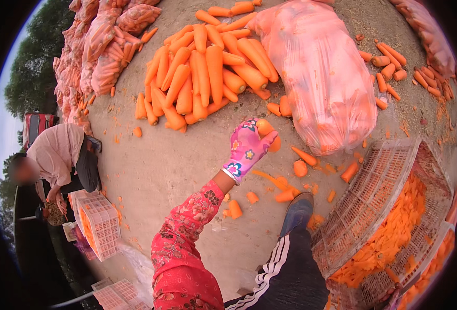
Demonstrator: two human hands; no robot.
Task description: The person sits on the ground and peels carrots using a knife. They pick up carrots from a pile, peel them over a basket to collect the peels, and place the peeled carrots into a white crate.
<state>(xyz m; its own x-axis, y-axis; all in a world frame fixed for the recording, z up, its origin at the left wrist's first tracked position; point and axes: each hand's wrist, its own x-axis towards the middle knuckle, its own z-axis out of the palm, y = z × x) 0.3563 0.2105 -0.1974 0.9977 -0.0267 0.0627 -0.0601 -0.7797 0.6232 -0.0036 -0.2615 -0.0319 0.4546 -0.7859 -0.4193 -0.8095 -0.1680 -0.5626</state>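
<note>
My left hand (251,149), in a pink flowered glove, is closed around a carrot (265,127), whose orange surface shows beside the thumb. The glove hides part of this carrot. Just beyond the hand lies a heap of whole carrots (203,71) on the ground. To the heap's right rests a large translucent pink plastic bag (317,73) with carrots inside. Cut carrot pieces (235,209) and a thin carrot (304,155) are scattered near my shoe. My right hand cannot be made out; a small dark shape at the lower right crate edge is unclear.
A plastic crate (368,197) of orange strips and pieces stands at the right. Bagged carrots (100,58) are stacked at the upper left. A person (64,155) bends over at the left beside another crate (100,232). More carrot pieces (389,71) lie at the upper right.
</note>
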